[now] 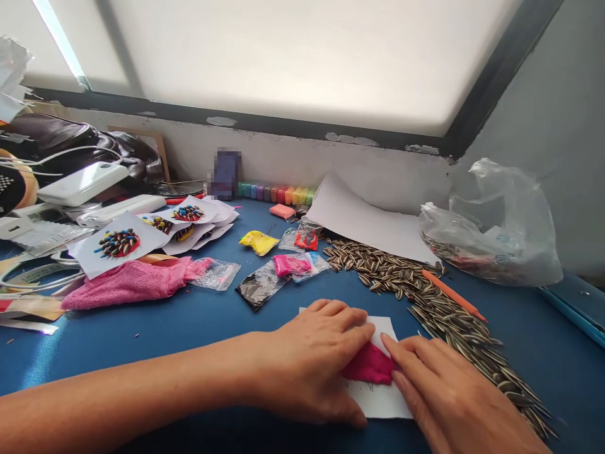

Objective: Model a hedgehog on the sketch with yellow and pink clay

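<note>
A lump of deep pink modelling clay (371,367) lies flattened on a small sheet of white paper (384,403) at the table's front. My left hand (316,359) rests over the paper's left side, fingers bent across the clay's upper edge and thumb spread away below. At the clay's right edge, the thumb and forefinger of my right hand (444,384) pinch it. My left fingers hide part of the clay. Striped sunflower seeds (454,318) spread beyond and beside my right hand, with an orange pen-like tool (454,295) on them.
Small packets of yellow clay (258,242), pink clay (292,265) and black clay (259,284) lie ahead. Paper sheets with seed-studded clay (118,244) and a pink cloth (137,284) are left. A plastic bag (501,233) stands right, near a large white sheet (363,217).
</note>
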Available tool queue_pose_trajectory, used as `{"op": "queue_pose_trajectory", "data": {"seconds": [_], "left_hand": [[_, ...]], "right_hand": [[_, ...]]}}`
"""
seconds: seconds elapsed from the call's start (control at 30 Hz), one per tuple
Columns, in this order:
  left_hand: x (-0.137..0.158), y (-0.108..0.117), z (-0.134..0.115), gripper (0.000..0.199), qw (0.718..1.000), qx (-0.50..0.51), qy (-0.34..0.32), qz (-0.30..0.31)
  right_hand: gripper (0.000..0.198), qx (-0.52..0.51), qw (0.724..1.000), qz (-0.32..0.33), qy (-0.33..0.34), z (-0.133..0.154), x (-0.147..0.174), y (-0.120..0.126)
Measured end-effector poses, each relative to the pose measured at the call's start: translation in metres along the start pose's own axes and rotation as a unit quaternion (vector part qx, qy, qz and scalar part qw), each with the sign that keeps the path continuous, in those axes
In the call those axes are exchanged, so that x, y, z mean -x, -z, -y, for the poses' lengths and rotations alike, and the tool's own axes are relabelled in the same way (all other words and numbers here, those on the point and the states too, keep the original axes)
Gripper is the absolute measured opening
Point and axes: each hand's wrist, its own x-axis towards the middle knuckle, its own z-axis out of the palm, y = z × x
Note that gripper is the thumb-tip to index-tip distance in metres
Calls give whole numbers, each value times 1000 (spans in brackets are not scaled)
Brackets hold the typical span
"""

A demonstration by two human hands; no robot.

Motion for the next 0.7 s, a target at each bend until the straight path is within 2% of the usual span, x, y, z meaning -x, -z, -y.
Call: {"op": "queue_pose_trajectory", "data": {"seconds": [0.1,0.27,0.43,0.6,0.7], "left_hand": [[1,-6,2,80,1000,19,6,-13],[3,-9,6,90,998,58,13,6],[3,-14,4,90,997,72,16,-6],[4,-12,3,88,998,65,15,6],[5,-10,3,87,998,62,16,12]], "right_hand": [[33,-32,999,-7,-9,-1,2,3],[38,-50,996,74,-21,0,4,2],[33,-82,996,35,-27,-8,2,7],[23,-107,992,55,-37,-17,4,17],[22,-105,992,61,-39,-18,11,15]]}}
